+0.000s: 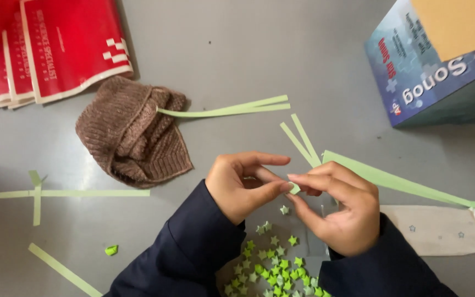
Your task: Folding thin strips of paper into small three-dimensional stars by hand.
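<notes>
My left hand (pixel 242 186) and my right hand (pixel 336 212) meet above a grey table, fingertips pinching one small folded piece of light green paper (pixel 294 188) between them. The left thumb and forefinger press it from the left, the right thumb and forefinger from the right. Both arms wear dark blue sleeves. Below the hands lies a pile of several tiny green paper stars (pixel 273 265). A sheaf of long green paper strips (pixel 397 182) runs from behind my right hand toward the right.
A brown knitted hat (pixel 133 135) lies at left, red plastic packets (pixel 56 47) at top left, a blue carton (pixel 441 60) at top right. Loose green strips (pixel 72 193) (pixel 232 109) (pixel 301 140) are scattered about. A flat white packet (pixel 441 230) lies at right. A crumpled green bit (pixel 111 250) sits at lower left.
</notes>
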